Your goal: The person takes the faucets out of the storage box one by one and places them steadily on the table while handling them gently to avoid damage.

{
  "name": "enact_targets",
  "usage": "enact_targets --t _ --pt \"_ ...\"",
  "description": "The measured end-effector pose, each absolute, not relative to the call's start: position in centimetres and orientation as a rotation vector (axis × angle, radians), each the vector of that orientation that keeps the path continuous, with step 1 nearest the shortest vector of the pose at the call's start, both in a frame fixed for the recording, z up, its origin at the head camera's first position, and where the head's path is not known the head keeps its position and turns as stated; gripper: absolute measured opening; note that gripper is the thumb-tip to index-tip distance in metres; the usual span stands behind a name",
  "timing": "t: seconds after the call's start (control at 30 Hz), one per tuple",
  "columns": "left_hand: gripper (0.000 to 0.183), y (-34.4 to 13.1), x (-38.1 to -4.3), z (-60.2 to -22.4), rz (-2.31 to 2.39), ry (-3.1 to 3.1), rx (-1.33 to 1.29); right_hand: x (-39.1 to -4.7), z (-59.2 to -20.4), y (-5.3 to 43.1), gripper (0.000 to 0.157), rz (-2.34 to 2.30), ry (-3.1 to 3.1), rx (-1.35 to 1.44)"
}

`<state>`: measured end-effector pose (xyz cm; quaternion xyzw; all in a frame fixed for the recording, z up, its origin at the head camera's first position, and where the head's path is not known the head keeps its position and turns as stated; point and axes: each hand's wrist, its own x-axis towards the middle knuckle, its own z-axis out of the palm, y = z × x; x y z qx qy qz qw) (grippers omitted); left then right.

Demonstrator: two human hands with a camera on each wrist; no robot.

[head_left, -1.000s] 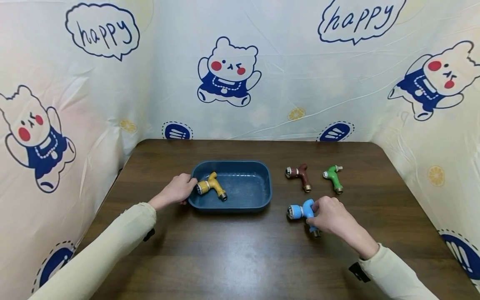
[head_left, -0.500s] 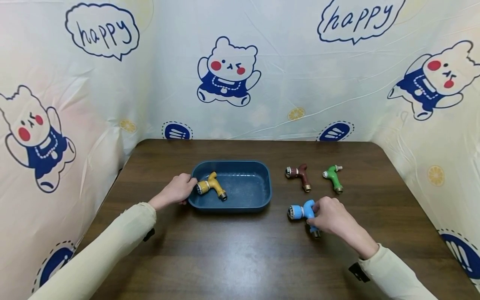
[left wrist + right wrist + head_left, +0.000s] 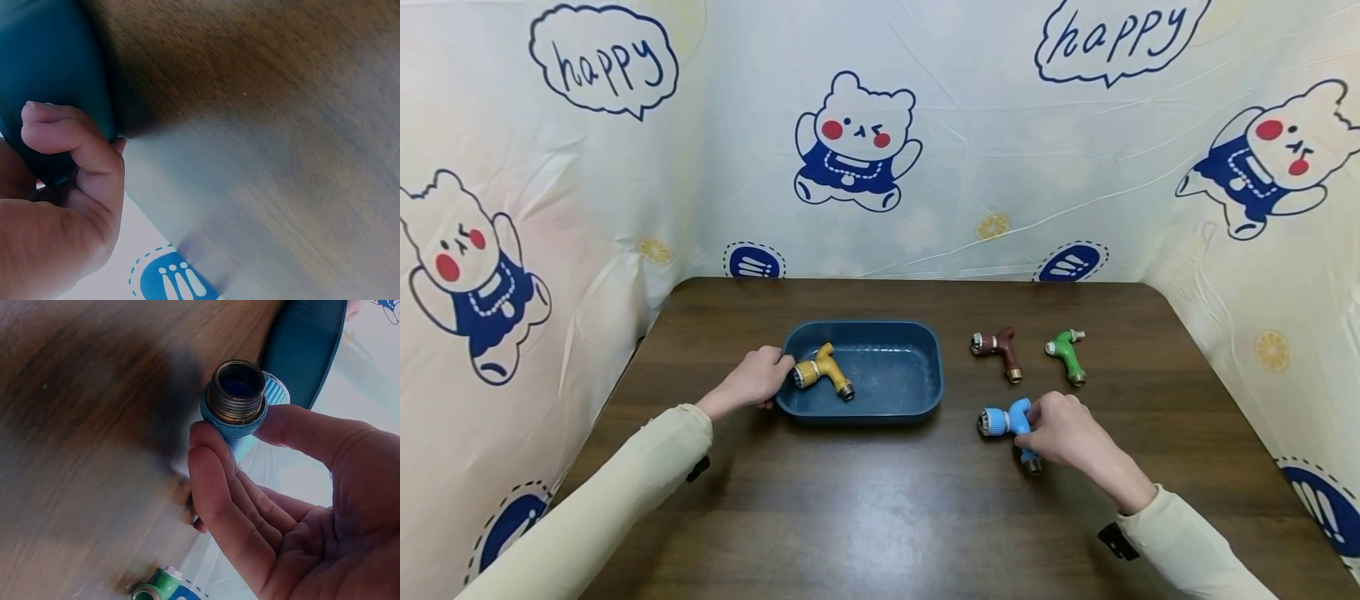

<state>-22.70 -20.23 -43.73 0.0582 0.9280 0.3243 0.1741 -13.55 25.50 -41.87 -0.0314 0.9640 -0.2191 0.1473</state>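
Observation:
My right hand (image 3: 1063, 429) pinches a bright blue plastic tap (image 3: 1022, 419) between thumb and fingers. In the right wrist view, the threaded metal end of the tap (image 3: 237, 387) faces the camera, with the thumb on one side and the fingers on the other. Whether the tap touches the table is hard to tell. My left hand (image 3: 756, 377) grips the left end of a dark blue tray (image 3: 928, 367). Its fingers curl at the tray's wall (image 3: 50, 56) in the left wrist view. Inside the tray, towards its left side, lies a yellow tap (image 3: 826, 372).
Behind my right hand, a dark red tap (image 3: 1006, 354) and a green tap (image 3: 1066, 358) lie on the brown wooden table (image 3: 850, 517). A printed cloth (image 3: 962, 167) with cartoon bears hangs around the back and sides.
The blue tap has shifted very slightly to the right in my right hand's grip. My left hand, the tray and the other taps stay where they were.

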Motion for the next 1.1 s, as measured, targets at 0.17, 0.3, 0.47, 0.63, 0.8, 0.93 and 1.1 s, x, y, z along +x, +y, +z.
enact_targets --t 0.17,0.3,0.47,0.63,0.8,0.93,1.1 --pt "0.036 -20.21 -22.64 -43.7 0.924 2.629 0.166 -13.65 -42.02 25.56 0.021 -0.618 2.786 -0.094" --pt "0.036 -20.2 -22.68 -43.72 0.923 2.63 0.167 -13.68 -42.09 25.61 0.021 -0.607 2.794 -0.09" --pt "0.036 -20.17 -22.69 -43.65 0.925 2.628 0.166 -13.72 -42.19 25.67 0.021 -0.606 2.795 -0.088" --pt "0.036 -20.21 -22.68 -43.68 0.922 2.63 0.165 -13.69 -42.27 25.67 0.02 -0.609 2.8 -0.088" --pt "0.036 -20.21 -22.67 -43.73 0.916 2.627 0.153 -13.71 -42.36 25.72 0.02 -0.6 2.809 -0.096" --pt "0.036 -20.22 -22.68 -43.74 0.921 2.622 0.153 -13.73 -42.39 25.75 0.021 -0.6 2.812 -0.102" --pt "0.036 -20.25 -22.65 -43.74 0.923 2.626 0.155 -13.74 -42.38 25.69 0.02 -0.605 2.807 -0.099"
